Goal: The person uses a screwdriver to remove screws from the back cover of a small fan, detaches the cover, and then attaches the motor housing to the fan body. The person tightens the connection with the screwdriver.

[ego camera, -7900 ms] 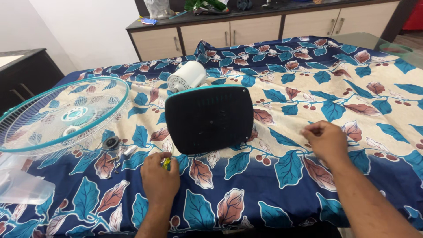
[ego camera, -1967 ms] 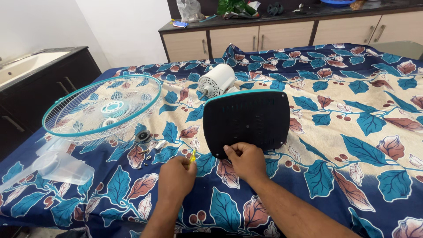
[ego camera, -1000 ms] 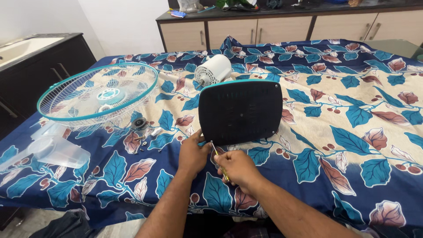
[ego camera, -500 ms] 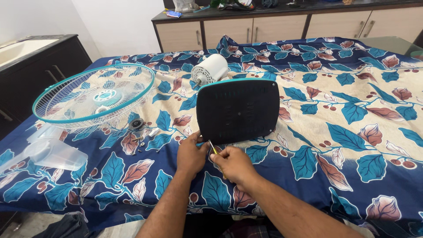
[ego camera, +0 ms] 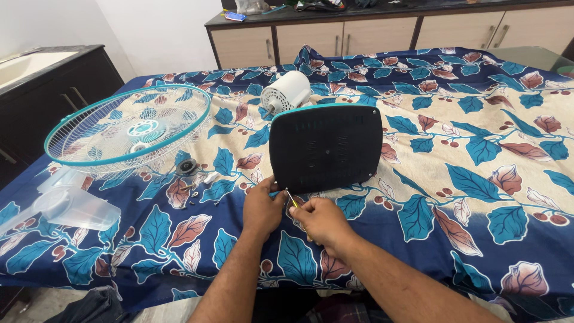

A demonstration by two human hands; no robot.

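Observation:
A black fan base (ego camera: 326, 148) with a teal rim lies underside up on the leaf-patterned cloth (ego camera: 490, 137). My right hand (ego camera: 321, 219) grips a small yellow-handled screwdriver (ego camera: 292, 201), its thin tip pointing at the base's near left corner. My left hand (ego camera: 262, 206) rests beside it, fingers pinched against that same corner. A white fan motor (ego camera: 284, 93) lies behind the base.
A teal-rimmed wire fan guard (ego camera: 125, 129) lies at the left, with a black round part (ego camera: 185, 167) and small screws (ego camera: 194, 200) near it. Clear plastic fan blades (ego camera: 72, 206) sit at the left edge. Cabinets (ego camera: 335, 33) stand behind; a dark counter (ego camera: 42, 90) lies left.
The screwdriver passed from my left hand to my right. Both hands moved up to the base's near left corner; over the last half second they barely shifted.

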